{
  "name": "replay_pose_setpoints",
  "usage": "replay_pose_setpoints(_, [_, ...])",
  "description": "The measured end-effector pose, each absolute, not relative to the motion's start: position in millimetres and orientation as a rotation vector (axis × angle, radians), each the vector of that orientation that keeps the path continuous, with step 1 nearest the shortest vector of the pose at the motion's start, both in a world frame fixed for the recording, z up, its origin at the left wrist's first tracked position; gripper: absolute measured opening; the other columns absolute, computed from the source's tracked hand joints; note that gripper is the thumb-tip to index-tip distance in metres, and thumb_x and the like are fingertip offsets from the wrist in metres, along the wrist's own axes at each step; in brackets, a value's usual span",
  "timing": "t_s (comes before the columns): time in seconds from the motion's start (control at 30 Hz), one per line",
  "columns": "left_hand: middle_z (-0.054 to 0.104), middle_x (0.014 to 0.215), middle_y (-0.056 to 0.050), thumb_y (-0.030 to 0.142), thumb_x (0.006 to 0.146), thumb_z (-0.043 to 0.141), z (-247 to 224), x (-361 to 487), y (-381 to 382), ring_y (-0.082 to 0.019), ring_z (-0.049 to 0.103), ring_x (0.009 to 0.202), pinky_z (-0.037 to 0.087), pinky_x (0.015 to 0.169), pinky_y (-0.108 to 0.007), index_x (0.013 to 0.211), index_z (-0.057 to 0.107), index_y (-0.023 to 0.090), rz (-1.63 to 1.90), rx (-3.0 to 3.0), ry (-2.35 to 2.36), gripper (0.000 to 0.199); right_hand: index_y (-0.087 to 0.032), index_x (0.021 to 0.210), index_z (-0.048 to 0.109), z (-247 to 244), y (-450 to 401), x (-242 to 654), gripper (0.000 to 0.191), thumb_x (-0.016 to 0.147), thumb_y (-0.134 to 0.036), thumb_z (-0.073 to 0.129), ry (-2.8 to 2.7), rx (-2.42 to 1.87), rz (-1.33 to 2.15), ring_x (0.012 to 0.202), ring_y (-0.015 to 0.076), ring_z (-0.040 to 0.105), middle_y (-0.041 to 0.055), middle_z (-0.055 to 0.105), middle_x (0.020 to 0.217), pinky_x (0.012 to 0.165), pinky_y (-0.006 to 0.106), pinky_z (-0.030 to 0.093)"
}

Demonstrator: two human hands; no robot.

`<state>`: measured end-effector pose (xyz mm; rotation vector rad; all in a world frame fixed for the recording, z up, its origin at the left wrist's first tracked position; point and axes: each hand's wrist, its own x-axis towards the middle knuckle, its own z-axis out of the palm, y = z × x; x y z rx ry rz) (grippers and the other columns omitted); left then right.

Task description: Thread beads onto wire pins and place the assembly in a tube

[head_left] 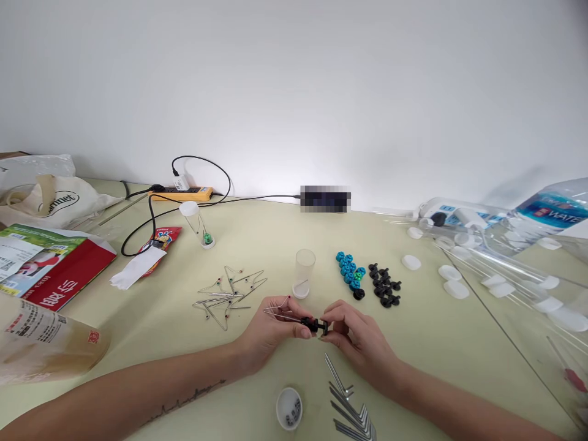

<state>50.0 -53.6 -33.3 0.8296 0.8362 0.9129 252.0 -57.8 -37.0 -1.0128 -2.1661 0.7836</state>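
Near the middle of the table, my left hand point(278, 329) is closed on a black knob-like part point(310, 324) with a thin bent wire point(281, 314) sticking out to the left. Fingers of my right hand point(353, 334) pinch the dark flanged end point(324, 327) of the same piece. Just behind my hands stands a clear tube point(304, 272) with a white base. Blue knobs point(346, 268) and black knobs point(383, 285) lie behind my right hand. Several bent wires point(225, 297) are spread behind my left hand.
Hex keys point(351, 410) and a small white cup point(289, 408) with tiny parts lie at the front. A tilted drink cup point(55, 343) is at left. Clear tubes point(514, 269), white caps point(454, 289) and a water bottle point(558, 205) crowd the right.
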Motion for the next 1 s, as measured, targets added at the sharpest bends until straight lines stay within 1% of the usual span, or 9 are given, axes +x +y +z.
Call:
replay_pose_setpoints(0.1, [0.071, 0.074, -0.004, 0.011, 0.054, 0.081, -32.5, 50.6, -54.0, -0.016, 0.063, 0.073, 0.046, 0.073, -0.028, 0.069, 0.066, 0.014, 0.908, 0.827, 0.85, 0.021, -0.021, 0.091, 0.051, -36.8, -57.3, 252.4, 0.007, 0.092, -0.026, 0.047, -2.184, -1.015, 0.748, 0.059, 0.0105, 0.049, 0.0005, 0.056, 0.078, 0.057, 0.022, 0.037])
replay_pose_setpoints(0.23, [0.07, 0.072, -0.003, 0.011, 0.051, 0.082, -31.8, 51.2, -54.3, -0.017, 0.063, 0.071, 0.046, 0.075, -0.031, 0.067, 0.065, 0.014, 0.885, 0.807, 0.842, 0.023, -0.02, 0.077, 0.048, -33.1, -56.0, 252.4, 0.025, 0.096, -0.033, 0.037, -2.278, -1.044, 0.751, 0.06, 0.012, 0.048, -0.001, 0.053, 0.067, 0.056, 0.023, 0.035])
replay_pose_setpoints(0.27, [0.07, 0.072, -0.003, 0.012, 0.051, 0.082, -31.5, 51.3, -54.2, -0.017, 0.063, 0.071, 0.046, 0.075, -0.031, 0.067, 0.065, 0.014, 0.887, 0.806, 0.845, 0.023, -0.02, 0.078, 0.048, -32.6, -55.9, 252.2, 0.025, 0.096, -0.033, 0.037, -2.282, -1.049, 0.756, 0.06, 0.0121, 0.048, -0.0009, 0.053, 0.067, 0.056, 0.023, 0.035])
replay_pose_setpoints(0.43, [0.071, 0.074, -0.005, 0.013, 0.052, 0.082, -30.1, 51.2, -54.2, -0.017, 0.063, 0.074, 0.045, 0.074, -0.029, 0.068, 0.065, 0.014, 0.911, 0.814, 0.864, 0.023, -0.021, 0.094, 0.049, -33.6, -56.8, 251.7, 0.012, 0.093, -0.032, 0.045, -2.214, -1.041, 0.756, 0.057, 0.0102, 0.046, 0.0004, 0.054, 0.078, 0.055, 0.022, 0.035])
replay_pose_setpoints(0.6, [0.07, 0.071, -0.003, 0.012, 0.052, 0.082, -31.2, 50.7, -54.5, -0.016, 0.063, 0.07, 0.045, 0.072, -0.028, 0.068, 0.066, 0.014, 0.891, 0.824, 0.836, 0.023, -0.02, 0.077, 0.046, -32.3, -56.8, 251.9, 0.023, 0.095, -0.032, 0.041, -2.27, -1.069, 0.752, 0.059, 0.0116, 0.047, -0.0018, 0.051, 0.067, 0.055, 0.022, 0.034])
replay_pose_setpoints(0.77, [0.071, 0.075, -0.005, 0.012, 0.054, 0.081, -30.5, 50.8, -54.0, -0.016, 0.063, 0.075, 0.045, 0.075, -0.029, 0.069, 0.066, 0.014, 0.908, 0.814, 0.846, 0.022, -0.021, 0.091, 0.047, -34.6, -56.8, 251.4, 0.01, 0.092, -0.03, 0.047, -2.214, -1.057, 0.741, 0.056, 0.0095, 0.047, -0.001, 0.054, 0.076, 0.054, 0.022, 0.035])
replay_pose_setpoints(0.8, [0.071, 0.075, -0.004, 0.012, 0.054, 0.081, -30.2, 50.9, -54.0, -0.016, 0.063, 0.074, 0.045, 0.075, -0.029, 0.069, 0.066, 0.014, 0.908, 0.814, 0.845, 0.022, -0.021, 0.09, 0.047, -34.8, -56.9, 251.5, 0.011, 0.093, -0.031, 0.046, -2.216, -1.057, 0.744, 0.056, 0.0097, 0.047, -0.0013, 0.053, 0.075, 0.054, 0.022, 0.035])
replay_pose_setpoints(0.93, [0.07, 0.072, -0.004, 0.012, 0.051, 0.082, -29.9, 51.3, -54.3, -0.016, 0.063, 0.07, 0.045, 0.073, -0.028, 0.067, 0.066, 0.014, 0.894, 0.816, 0.842, 0.023, -0.02, 0.074, 0.043, -33.0, -56.8, 251.8, 0.028, 0.095, -0.037, 0.039, -2.271, -1.09, 0.757, 0.057, 0.0118, 0.044, -0.0026, 0.048, 0.062, 0.053, 0.022, 0.032])
replay_pose_setpoints(1.0, [0.07, 0.073, -0.004, 0.012, 0.052, 0.082, -30.2, 51.3, -54.1, -0.016, 0.063, 0.071, 0.045, 0.073, -0.029, 0.068, 0.066, 0.014, 0.902, 0.811, 0.846, 0.023, -0.02, 0.077, 0.044, -32.1, -56.8, 251.4, 0.025, 0.095, -0.037, 0.039, -2.262, -1.106, 0.767, 0.057, 0.0117, 0.045, -0.0025, 0.049, 0.064, 0.054, 0.022, 0.032])
